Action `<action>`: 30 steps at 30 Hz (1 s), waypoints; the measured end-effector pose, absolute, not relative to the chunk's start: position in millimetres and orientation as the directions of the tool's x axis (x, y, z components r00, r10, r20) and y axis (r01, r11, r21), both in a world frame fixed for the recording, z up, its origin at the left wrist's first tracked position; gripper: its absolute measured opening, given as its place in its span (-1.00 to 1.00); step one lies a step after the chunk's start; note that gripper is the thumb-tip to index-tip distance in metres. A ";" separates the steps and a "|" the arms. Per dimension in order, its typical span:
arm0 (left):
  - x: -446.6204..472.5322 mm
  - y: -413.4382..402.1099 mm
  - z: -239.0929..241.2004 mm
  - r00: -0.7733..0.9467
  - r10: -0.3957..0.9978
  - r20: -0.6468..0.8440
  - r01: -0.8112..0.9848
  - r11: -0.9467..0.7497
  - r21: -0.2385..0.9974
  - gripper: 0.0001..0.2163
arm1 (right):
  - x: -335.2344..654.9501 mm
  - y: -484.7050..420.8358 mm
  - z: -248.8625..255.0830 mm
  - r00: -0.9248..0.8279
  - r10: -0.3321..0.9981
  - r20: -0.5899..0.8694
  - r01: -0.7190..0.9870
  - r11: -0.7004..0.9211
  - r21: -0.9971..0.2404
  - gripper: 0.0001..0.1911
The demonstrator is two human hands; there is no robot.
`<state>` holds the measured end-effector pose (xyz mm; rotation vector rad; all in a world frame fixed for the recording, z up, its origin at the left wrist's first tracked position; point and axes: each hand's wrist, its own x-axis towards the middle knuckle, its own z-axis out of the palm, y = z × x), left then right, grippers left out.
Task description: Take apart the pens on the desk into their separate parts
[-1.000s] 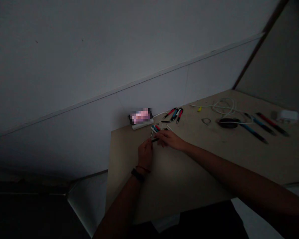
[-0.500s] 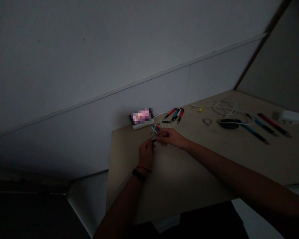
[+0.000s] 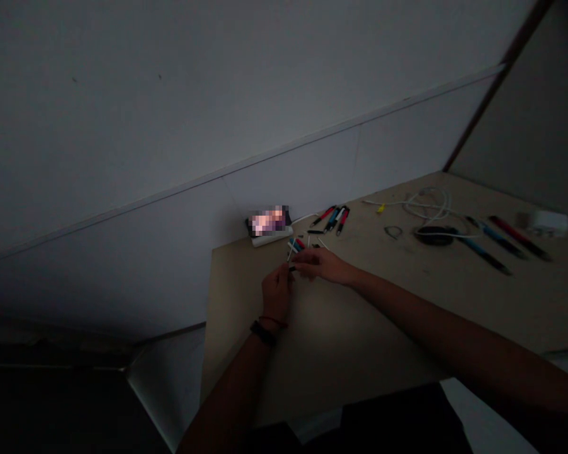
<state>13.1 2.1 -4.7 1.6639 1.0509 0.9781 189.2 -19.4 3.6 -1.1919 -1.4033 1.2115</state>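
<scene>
My left hand point(image 3: 276, 294) and my right hand point(image 3: 322, 265) meet near the table's left back part. Between their closed fingertips is a short black pen part point(image 3: 292, 268), gripped from both sides; its ends are hidden by the fingers. Just behind the hands lie blue, red and white pen barrels point(image 3: 295, 244), partly covered by my right hand. A thin white pen refill point(image 3: 291, 250) slants up beside my fingers, and another white refill point(image 3: 323, 243) lies past my right knuckles. A black piece point(image 3: 315, 231) rests farther back.
A lit phone point(image 3: 269, 221) leans on a white block point(image 3: 272, 237) by the wall. Several pens point(image 3: 332, 218) lie right of it. Farther right are a coiled white cable point(image 3: 426, 205), a black oval object point(image 3: 435, 236), larger-looking pens point(image 3: 485, 252) and a white charger point(image 3: 550, 221).
My right hand has shifted slightly, its fingers bending differently around the black pen part. My left hand stays almost in place.
</scene>
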 end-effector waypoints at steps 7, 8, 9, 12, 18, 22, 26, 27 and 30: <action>13.0 3.5 -5.6 0.337 0.930 0.144 0.194 -0.219 0.956 -0.50 | 186.9 -21.8 5.6 -0.191 0.982 0.004 0.179 0.039 -0.983 -0.54; 12.7 3.5 -6.0 0.334 0.932 0.143 0.203 -0.219 0.954 -0.48 | 187.5 -21.6 5.9 -0.192 0.981 0.019 0.167 0.051 -0.985 -0.57; 12.5 3.4 -6.3 0.328 0.934 0.142 0.215 -0.220 0.951 -0.47 | 188.2 -21.2 5.8 -0.193 0.981 0.032 0.148 0.062 -0.987 -0.58; 12.0 2.9 -6.3 0.314 0.940 0.135 0.245 -0.217 0.945 -0.42 | 190.2 -19.9 4.7 -0.185 0.981 0.054 0.094 0.073 -0.993 -0.59; 11.9 3.2 -3.3 0.325 0.938 0.125 0.237 -0.209 0.949 -0.43 | 192.2 -19.3 5.3 -0.122 0.992 0.036 0.051 0.042 -0.998 -0.60; 11.9 5.1 -3.9 0.298 0.947 0.120 0.217 -0.190 0.957 -0.51 | 193.0 -17.8 3.7 0.019 1.000 0.012 -0.112 0.014 -0.994 -0.65; 12.5 5.9 -4.9 0.308 0.945 0.113 0.246 -0.194 0.950 -0.63 | 199.7 -12.0 0.7 0.174 0.979 -0.109 -0.435 -0.023 -0.900 -0.79; 12.8 5.7 -4.7 0.316 0.942 0.115 0.264 -0.204 0.943 -0.64 | 202.1 -10.3 0.6 0.193 0.971 -0.142 -0.511 -0.024 -0.859 -0.84; 13.4 4.7 -3.5 0.345 0.931 0.116 0.298 -0.226 0.927 -0.65 | 208.7 -6.7 2.7 0.215 0.948 -0.234 -0.676 -0.028 -0.736 -0.90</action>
